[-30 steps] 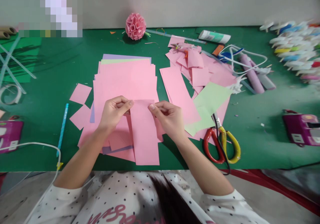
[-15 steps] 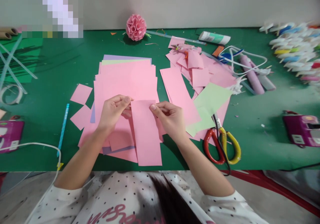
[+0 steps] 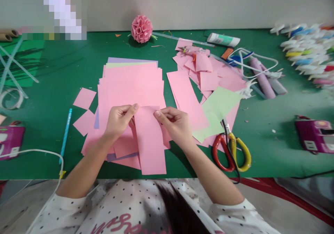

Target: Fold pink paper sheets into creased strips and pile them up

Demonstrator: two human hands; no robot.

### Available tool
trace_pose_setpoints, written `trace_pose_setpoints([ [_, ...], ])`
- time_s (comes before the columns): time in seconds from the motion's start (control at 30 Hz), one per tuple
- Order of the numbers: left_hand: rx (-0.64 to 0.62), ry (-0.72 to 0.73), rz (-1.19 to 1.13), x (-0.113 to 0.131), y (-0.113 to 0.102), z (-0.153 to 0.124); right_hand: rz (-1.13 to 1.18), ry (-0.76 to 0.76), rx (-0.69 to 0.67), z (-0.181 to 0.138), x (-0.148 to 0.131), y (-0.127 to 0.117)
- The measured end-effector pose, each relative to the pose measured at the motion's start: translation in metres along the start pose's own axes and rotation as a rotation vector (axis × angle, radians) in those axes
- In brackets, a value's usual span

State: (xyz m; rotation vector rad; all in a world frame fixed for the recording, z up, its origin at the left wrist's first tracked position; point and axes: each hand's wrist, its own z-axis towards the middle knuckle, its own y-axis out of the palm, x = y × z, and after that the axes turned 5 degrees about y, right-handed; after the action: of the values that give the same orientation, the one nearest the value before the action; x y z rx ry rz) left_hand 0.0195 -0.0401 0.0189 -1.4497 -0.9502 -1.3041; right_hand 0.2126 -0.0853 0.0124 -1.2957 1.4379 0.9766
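A long pink paper strip [image 3: 150, 140] hangs lengthwise toward me over the stack of pink sheets [image 3: 130, 84]. My left hand [image 3: 118, 120] pinches its top left corner, and my right hand [image 3: 174, 124] pinches its top right corner. Both hands are closed on the strip's upper edge, thumbs on top. The strip's lower end reaches the table's front edge. Under the stack, a lilac and a pale green sheet peek out at the far side.
Red-and-yellow scissors [image 3: 231, 150] lie right of my right hand, beside a pale green sheet [image 3: 219, 109] and a heap of pink squares [image 3: 206, 70]. A blue pen [image 3: 65, 133] lies at left. A pink paper ball [image 3: 141, 28] and a glue tube [image 3: 223, 39] sit at the back.
The strip has shifted slightly left and straightened between my hands. My fingers have regripped its top edge a little closer together.
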Motion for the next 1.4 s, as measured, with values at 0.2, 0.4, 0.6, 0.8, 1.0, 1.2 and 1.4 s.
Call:
trace_pose_setpoints([
  [0.2,-0.173,-0.133,-0.011,0.0063,-0.0010,0.0001,-0.003,-0.021,0.050,0.0032,-0.0004,-0.0048],
  [0.4,-0.175,-0.173,0.043,0.0055,-0.0018,0.0001,-0.012,-0.025,0.052,0.0039,-0.0014,-0.0046],
  [0.6,-0.253,-0.199,-0.020,0.0039,-0.0029,0.0012,-0.041,-0.028,0.112,0.0047,-0.0034,-0.0059],
  [0.8,-0.230,-0.183,-0.015,0.0031,-0.0011,0.0017,-0.026,-0.031,0.107,0.0051,-0.0031,-0.0064],
  [1.0,-0.317,-0.188,-0.041,0.0058,0.0007,0.0012,-0.005,-0.027,0.148,0.0045,-0.0062,-0.0064],
  [1.2,-0.287,-0.139,0.002,0.0056,0.0024,0.0007,0.050,-0.026,0.134,0.0055,-0.0054,-0.0060],
  [1.4,-0.313,-0.156,0.013,0.0071,0.0032,-0.0002,0.058,-0.023,0.167,0.0078,-0.0041,-0.0066],
])
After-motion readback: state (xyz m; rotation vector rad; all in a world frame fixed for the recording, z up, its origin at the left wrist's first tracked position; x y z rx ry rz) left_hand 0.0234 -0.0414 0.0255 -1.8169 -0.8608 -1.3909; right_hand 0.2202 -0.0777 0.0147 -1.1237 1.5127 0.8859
